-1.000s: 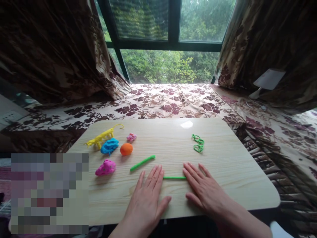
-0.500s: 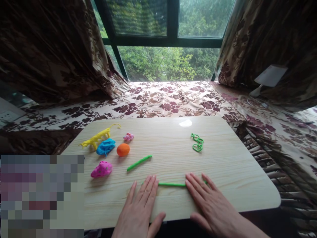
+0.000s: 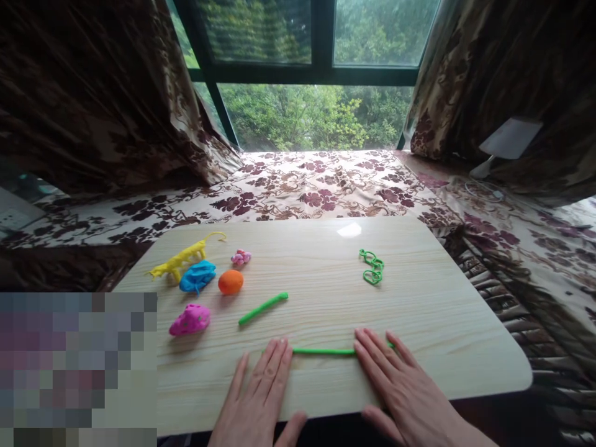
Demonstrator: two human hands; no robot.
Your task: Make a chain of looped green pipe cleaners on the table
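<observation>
A thin green clay strand lies crosswise near the table's front edge. My left hand rests flat over its left end, fingers stretched out. Over the right end lies my right hand, also flat, with a green tip showing between its fingers. Both hands are open and press from above, gripping nothing. Beyond my left hand is a thicker green clay roll, lying at a slant. A chain of green clay loops sits farther back on the right.
On the left of the wooden table are a yellow animal figure, a blue clay lump, a pink clay lump, an orange ball and a small pink-and-white cluster. A white lamp stands at the right, beyond the table.
My hands have moved slightly apart and a little nearer to me. More of the green strand shows between them. The other clay pieces lie as before.
</observation>
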